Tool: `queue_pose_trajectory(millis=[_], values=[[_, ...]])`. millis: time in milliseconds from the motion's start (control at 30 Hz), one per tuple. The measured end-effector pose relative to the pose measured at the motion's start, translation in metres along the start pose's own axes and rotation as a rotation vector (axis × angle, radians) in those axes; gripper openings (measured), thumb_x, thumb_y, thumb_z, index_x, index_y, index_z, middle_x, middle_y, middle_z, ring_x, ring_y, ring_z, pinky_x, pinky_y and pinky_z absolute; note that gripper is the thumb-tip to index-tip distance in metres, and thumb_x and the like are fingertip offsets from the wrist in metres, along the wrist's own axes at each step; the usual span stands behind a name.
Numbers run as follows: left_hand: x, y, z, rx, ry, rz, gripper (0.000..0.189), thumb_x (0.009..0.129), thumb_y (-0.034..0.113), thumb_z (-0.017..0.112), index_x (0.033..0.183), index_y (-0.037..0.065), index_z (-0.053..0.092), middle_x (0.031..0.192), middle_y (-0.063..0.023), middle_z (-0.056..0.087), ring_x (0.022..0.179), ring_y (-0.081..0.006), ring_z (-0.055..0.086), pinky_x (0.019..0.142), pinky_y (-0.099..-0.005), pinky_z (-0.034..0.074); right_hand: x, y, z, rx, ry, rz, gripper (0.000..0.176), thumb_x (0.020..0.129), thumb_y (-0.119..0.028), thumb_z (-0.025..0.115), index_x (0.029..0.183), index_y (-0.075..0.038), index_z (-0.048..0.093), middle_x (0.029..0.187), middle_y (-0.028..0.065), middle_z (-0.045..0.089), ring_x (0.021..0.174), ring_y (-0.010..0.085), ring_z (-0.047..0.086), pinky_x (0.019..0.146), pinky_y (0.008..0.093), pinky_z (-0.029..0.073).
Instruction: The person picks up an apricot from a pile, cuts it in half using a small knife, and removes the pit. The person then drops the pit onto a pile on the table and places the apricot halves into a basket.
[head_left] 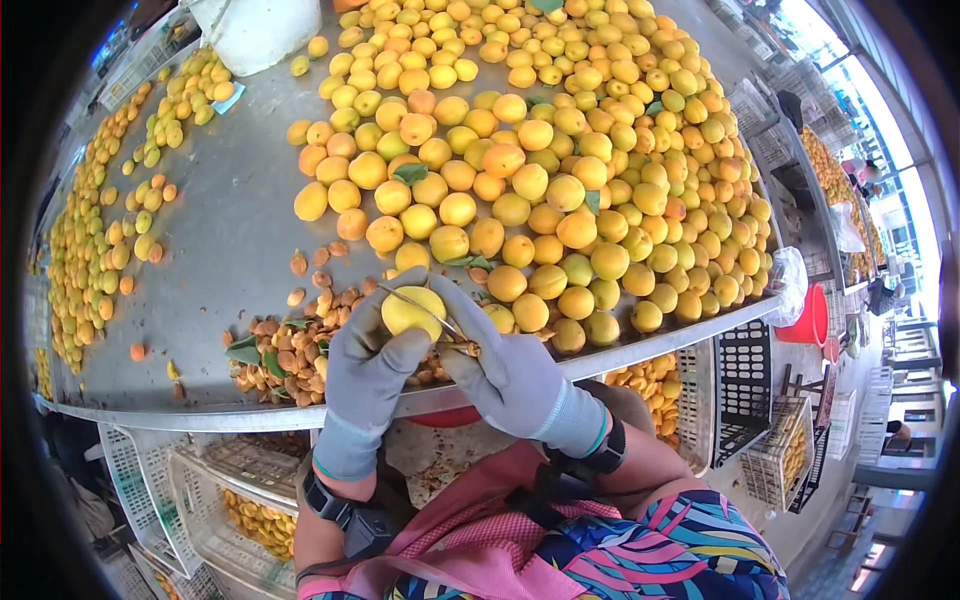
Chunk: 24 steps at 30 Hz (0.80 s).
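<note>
Both my hands wear grey gloves with teal cuffs and meet over the near edge of the metal table. My left hand (375, 365) is closed around a yellow apricot (412, 311). My right hand (510, 375) grips a thin metal tool (458, 338), whose shaft lies across the top of that apricot. The tool's exact shape is partly hidden by my fingers. Just beyond and beside my left hand lies a pile of brown pits (290, 350) with some green leaves. A large heap of yellow-orange apricots (560, 190) spreads beyond my hands to the right.
More apricots (90, 240) line the table's (230, 190) left side. A white bucket (255, 35) stands at the back. Below the front edge are crates of halved fruit (260, 520) at left and right (695, 400). A red bucket (805, 318) is beyond the right edge.
</note>
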<state>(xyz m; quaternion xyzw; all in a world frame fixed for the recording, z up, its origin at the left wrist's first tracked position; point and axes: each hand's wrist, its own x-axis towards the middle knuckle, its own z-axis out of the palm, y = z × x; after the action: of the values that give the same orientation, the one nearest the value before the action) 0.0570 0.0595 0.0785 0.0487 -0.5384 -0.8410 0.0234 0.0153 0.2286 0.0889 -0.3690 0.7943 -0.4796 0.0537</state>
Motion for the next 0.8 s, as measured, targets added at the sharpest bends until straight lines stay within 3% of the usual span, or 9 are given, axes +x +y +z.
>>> queue_pose_trajectory(millis=[67,133,233,267,300,433,633,733,800], values=[[-0.003,-0.014,0.004,-0.192,0.043,-0.057,0.054,0.087,0.020,0.069,0.131,-0.002,0.047,0.115,-0.0050,0.059,0.102,-0.0118,0.056,0.089,-0.0256,0.046,0.001,-0.005,-0.002,0.014,-0.079,0.180,0.071,0.088,-0.015,0.056,0.147,-0.002,0.018,0.077,0.0192,0.063,0.059,0.0344,0.061,0.053,0.0400,0.047],[-0.004,-0.017,0.007,-0.388,0.082,-0.115,0.054,0.086,0.019,0.069,0.131,-0.002,0.047,0.115,-0.0050,0.059,0.101,-0.0114,0.056,0.088,-0.0249,0.047,-0.002,0.000,0.002,-0.003,-0.022,0.120,0.071,0.088,-0.015,0.056,0.147,-0.002,0.019,0.077,0.0190,0.063,0.059,0.0340,0.061,0.053,0.0398,0.047],[-0.006,-0.004,0.008,-0.262,0.034,-0.088,0.054,0.087,0.017,0.068,0.132,-0.002,0.046,0.115,-0.0057,0.059,0.101,-0.0117,0.057,0.088,-0.0258,0.047,-0.001,0.003,0.002,-0.030,0.059,-0.026,0.071,0.087,-0.015,0.056,0.147,-0.001,0.019,0.076,0.0183,0.062,0.058,0.0331,0.060,0.052,0.0395,0.047],[-0.004,0.005,0.008,-0.044,0.019,-0.018,0.055,0.086,0.017,0.068,0.132,-0.002,0.046,0.115,-0.0060,0.060,0.100,-0.0122,0.057,0.088,-0.0264,0.048,0.000,0.003,0.001,-0.040,0.092,-0.110,0.072,0.087,-0.016,0.056,0.147,-0.001,0.019,0.075,0.0179,0.062,0.057,0.0326,0.060,0.052,0.0395,0.047],[-0.003,0.009,0.007,0.176,0.000,0.049,0.055,0.086,0.018,0.068,0.133,-0.002,0.046,0.115,-0.0062,0.060,0.100,-0.0126,0.058,0.088,-0.0271,0.048,0.000,0.004,0.000,-0.037,0.094,-0.106,0.072,0.087,-0.016,0.056,0.147,-0.001,0.019,0.075,0.0179,0.062,0.057,0.0326,0.060,0.052,0.0395,0.047],[0.000,0.007,0.000,0.326,-0.031,0.018,0.055,0.087,0.019,0.067,0.133,-0.002,0.045,0.116,-0.0065,0.060,0.100,-0.0131,0.058,0.087,-0.0271,0.049,0.000,0.004,-0.003,-0.074,-0.099,0.102,0.074,0.086,-0.016,0.056,0.147,0.000,0.018,0.072,0.0175,0.061,0.056,0.0317,0.060,0.051,0.0399,0.046],[-0.004,-0.010,0.008,-0.343,0.137,-0.188,0.052,0.089,0.022,0.066,0.132,-0.001,0.047,0.118,-0.0071,0.059,0.102,-0.0133,0.058,0.086,-0.0254,0.049,-0.001,0.004,0.005,-0.018,0.025,0.050,0.072,0.086,-0.016,0.057,0.146,0.000,0.019,0.069,0.0172,0.060,0.055,0.0322,0.059,0.051,0.0409,0.046],[-0.003,0.002,0.008,-0.095,0.039,-0.033,0.053,0.088,0.023,0.067,0.132,-0.001,0.048,0.117,-0.0069,0.059,0.103,-0.0134,0.058,0.086,-0.0255,0.049,-0.002,0.005,-0.003,-0.003,-0.028,0.049,0.071,0.087,-0.017,0.056,0.146,0.000,0.020,0.068,0.0177,0.060,0.055,0.0328,0.059,0.052,0.0410,0.046],[-0.002,0.007,0.002,0.561,-0.008,0.159,0.056,0.088,0.027,0.067,0.132,-0.001,0.047,0.116,-0.0068,0.060,0.103,-0.0135,0.058,0.087,-0.0262,0.050,-0.001,0.006,-0.005,0.013,-0.078,0.055,0.071,0.087,-0.017,0.056,0.146,0.000,0.020,0.068,0.0181,0.060,0.055,0.0330,0.059,0.052,0.0409,0.046]])
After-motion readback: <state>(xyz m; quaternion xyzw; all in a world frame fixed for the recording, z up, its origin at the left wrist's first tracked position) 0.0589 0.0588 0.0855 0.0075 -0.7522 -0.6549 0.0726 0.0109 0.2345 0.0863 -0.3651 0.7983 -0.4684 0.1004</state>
